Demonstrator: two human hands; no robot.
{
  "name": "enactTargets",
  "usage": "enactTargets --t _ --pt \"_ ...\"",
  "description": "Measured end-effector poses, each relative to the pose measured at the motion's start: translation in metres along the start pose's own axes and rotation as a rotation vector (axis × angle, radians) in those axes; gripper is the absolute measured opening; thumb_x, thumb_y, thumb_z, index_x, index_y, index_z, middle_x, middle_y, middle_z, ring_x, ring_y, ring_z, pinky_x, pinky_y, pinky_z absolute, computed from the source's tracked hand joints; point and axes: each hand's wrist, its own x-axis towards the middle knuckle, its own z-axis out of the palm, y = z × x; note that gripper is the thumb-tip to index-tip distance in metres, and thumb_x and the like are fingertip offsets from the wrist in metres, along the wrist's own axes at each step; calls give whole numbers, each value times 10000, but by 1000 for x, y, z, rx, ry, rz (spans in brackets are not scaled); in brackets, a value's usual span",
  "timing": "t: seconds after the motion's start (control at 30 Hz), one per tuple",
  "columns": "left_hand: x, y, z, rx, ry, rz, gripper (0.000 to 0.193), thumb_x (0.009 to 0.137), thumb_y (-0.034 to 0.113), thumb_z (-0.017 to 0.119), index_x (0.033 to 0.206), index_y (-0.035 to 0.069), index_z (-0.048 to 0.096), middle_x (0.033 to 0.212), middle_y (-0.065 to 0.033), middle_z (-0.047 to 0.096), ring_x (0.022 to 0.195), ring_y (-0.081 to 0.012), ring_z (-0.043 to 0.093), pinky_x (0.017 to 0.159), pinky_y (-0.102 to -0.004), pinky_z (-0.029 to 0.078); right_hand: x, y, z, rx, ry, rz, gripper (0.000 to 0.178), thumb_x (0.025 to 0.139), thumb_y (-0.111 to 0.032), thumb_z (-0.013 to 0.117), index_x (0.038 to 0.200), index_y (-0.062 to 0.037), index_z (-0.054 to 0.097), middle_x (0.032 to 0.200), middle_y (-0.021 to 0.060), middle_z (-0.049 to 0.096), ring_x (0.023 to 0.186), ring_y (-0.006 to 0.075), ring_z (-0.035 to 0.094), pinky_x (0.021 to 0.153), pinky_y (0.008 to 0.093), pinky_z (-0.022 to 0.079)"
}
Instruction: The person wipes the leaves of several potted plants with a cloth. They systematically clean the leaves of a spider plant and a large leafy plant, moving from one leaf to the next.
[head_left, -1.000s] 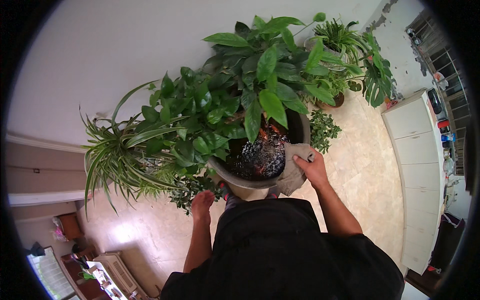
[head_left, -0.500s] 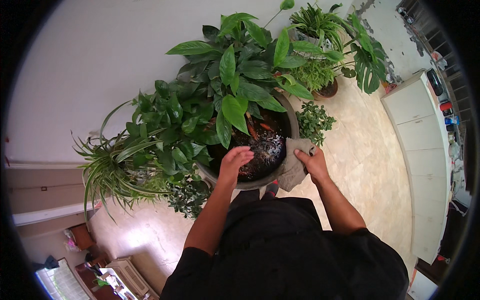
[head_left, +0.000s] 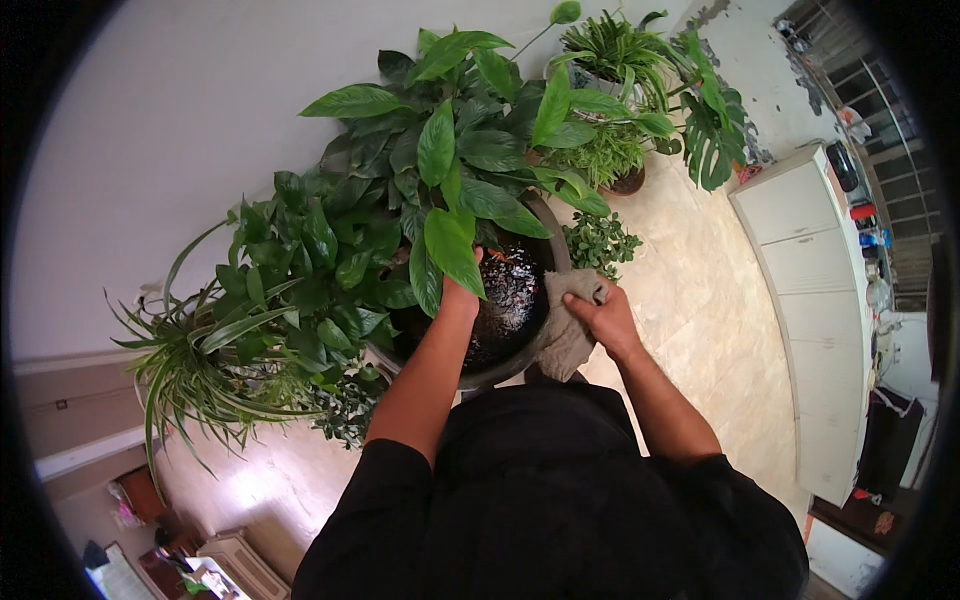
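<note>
Two hands of mine are reaching toward one round, dark tub point(head_left: 500, 374), which is standing right in front of me with dark water point(head_left: 512, 305) glinting inside it. My right hand point(head_left: 608, 322) is grasping a grey-brown cloth point(head_left: 563, 338): the thumb is pressing on its upper part while the lower part is hanging down against the right side of the rim. My left hand point(head_left: 460, 297) is extending over the tub, left of the bright glints, and a broad leaf is partly covering it; I cannot tell whether those fingers are clenched or released. Something orange point(head_left: 498, 256) is showing in the water just beyond my left fingertips.

A large leafy plant point(head_left: 437, 145) is spreading over the far side of the tub, its leaves overhanging the water. To the left, a spider plant point(head_left: 215, 340) is trailing its long striped leaves. Just beyond the cloth, a small bushy plant point(head_left: 602, 244) is growing beside the rim. White cabinets point(head_left: 800, 265) are lining the right side of the room, well apart from the tub, and pale floor point(head_left: 690, 290) is stretching between.
</note>
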Motion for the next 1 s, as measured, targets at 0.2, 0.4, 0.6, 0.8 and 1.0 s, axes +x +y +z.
enactTargets --t 0.2,0.4,0.6,0.8,1.0 --pt "35 0 1 -13 -66 -5 653 977 247 734 1543 141 427 1600 -86 382 1481 -262 343 1252 -479 234 36 -7 13 -60 -205 6 290 909 -84 758 1180 -6 690 1055 65 767 952 134 702 881 306 554" --pt "7 25 49 120 116 -92 607 984 245 727 1518 138 460 1478 -62 522 1343 -252 487 1133 -438 376 84 -4 -8 -200 -383 -60 341 899 -117 757 1204 12 673 1058 101 773 957 174 723 881 314 554" --pt "13 15 55 6 -15 -39 551 1006 105 653 1516 131 447 1286 -76 666 1121 -208 653 920 -339 510 115 -24 -15 -479 -477 -131 436 866 -199 787 1224 21 669 1046 143 774 963 211 736 877 326 561" --pt "27 -21 37 159 58 107 339 1008 40 590 1341 91 627 1239 -44 687 1047 -175 677 837 -315 534 151 2 14 -679 -517 -230 417 815 -238 753 1164 -25 673 1009 181 750 964 375 719 845 440 569" --pt "27 -26 23 122 27 47 361 993 24 593 1339 108 652 1273 -9 681 1097 -152 645 867 -359 532 177 -11 57 -778 -309 -355 369 773 -223 736 1064 0 697 945 256 729 941 445 699 818 496 562"
